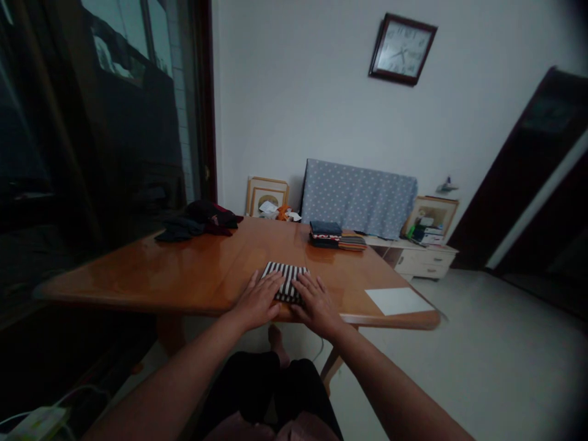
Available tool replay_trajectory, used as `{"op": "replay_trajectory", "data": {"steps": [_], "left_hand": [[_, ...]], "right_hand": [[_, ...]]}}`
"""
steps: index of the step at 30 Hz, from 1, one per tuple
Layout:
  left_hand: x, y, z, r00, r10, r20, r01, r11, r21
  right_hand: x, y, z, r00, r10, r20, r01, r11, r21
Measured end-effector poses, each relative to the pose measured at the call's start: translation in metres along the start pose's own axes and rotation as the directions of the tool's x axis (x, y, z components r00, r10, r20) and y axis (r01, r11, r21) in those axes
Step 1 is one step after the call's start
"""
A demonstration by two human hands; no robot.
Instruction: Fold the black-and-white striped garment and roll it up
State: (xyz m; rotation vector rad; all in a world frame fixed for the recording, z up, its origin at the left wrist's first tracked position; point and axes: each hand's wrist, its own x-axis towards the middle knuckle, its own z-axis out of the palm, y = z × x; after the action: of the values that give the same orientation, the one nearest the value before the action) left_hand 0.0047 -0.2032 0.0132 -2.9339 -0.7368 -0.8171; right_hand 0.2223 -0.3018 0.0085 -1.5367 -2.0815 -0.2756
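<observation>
A folded black-and-white striped cloth (pixel 287 274) lies near the front edge of the wooden table (pixel 206 269). My left hand (pixel 258 300) rests on its left side, fingers stretched out over the stripes. On the right side, my right hand (pixel 316 303) lies in the same way, fingers extended and slightly spread. Both palms hide part of the cloth's near corners. Whether it is a garment I cannot tell.
Behind the cloth stands a stack of folded clothes (pixel 326 234), with a striped folded piece (pixel 352 241) beside it. Dark crumpled clothes (pixel 202 219) lie at the back left. A white sheet (pixel 397 301) is on the right end. Beyond is a low white cabinet (pixel 432 262).
</observation>
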Motion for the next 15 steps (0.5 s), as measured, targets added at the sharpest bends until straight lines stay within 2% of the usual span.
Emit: {"op": "replay_trajectory", "data": {"steps": [7,15], "left_hand": [[0.008,-0.005,0.003,0.999,-0.020,0.030,0.019,0.999,0.028],[0.014,-0.008,0.008,1.000,-0.024,-0.007,0.024,0.999,0.047]], "right_hand": [[0.013,0.005,-0.004,0.998,-0.001,0.062,0.008,0.993,-0.121],[0.021,0.004,-0.008,0.996,0.068,0.058,-0.065,0.997,-0.047]]}}
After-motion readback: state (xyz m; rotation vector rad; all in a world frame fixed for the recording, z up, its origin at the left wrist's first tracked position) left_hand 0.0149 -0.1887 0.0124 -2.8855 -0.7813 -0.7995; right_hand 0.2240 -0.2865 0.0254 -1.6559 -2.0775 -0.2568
